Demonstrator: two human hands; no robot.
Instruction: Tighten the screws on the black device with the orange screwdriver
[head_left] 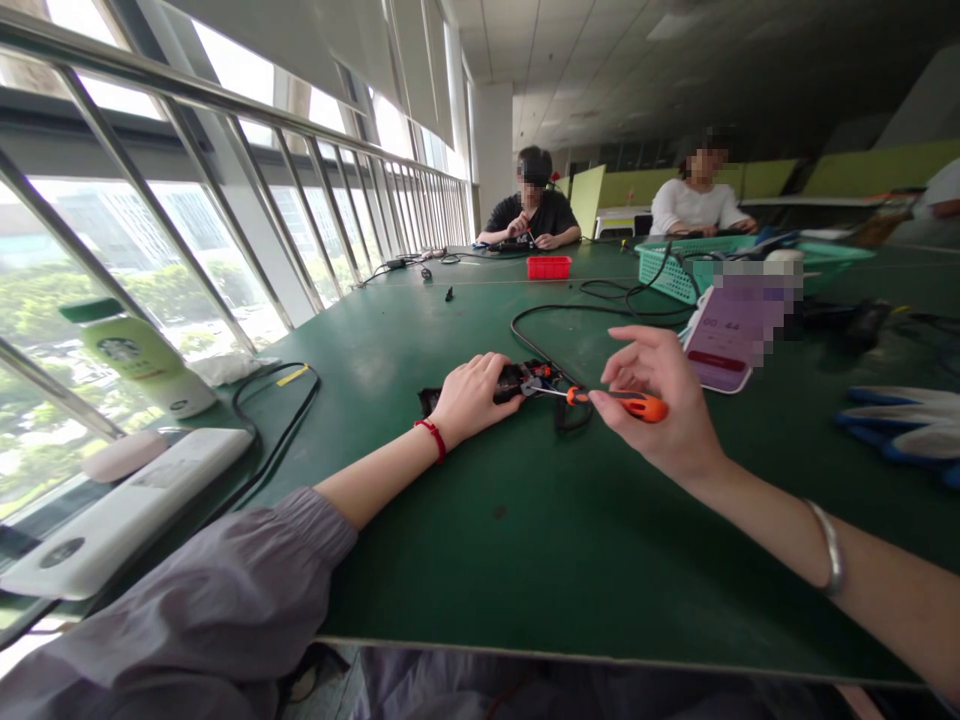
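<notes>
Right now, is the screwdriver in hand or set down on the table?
In hand: the right hand pinches the orange-handled screwdriver, with its tip at the black device that the left hand holds.

Green table: black device, red tray, teal basket, phone, gloves, cables.

An orange-handled screwdriver and a black device stand out against the plain dark green desk, with a red cord at one wrist, a silver bangle at the other, a lilac sleeve, a red tray, a teal lattice basket and blue-and-white gloves.
</notes>
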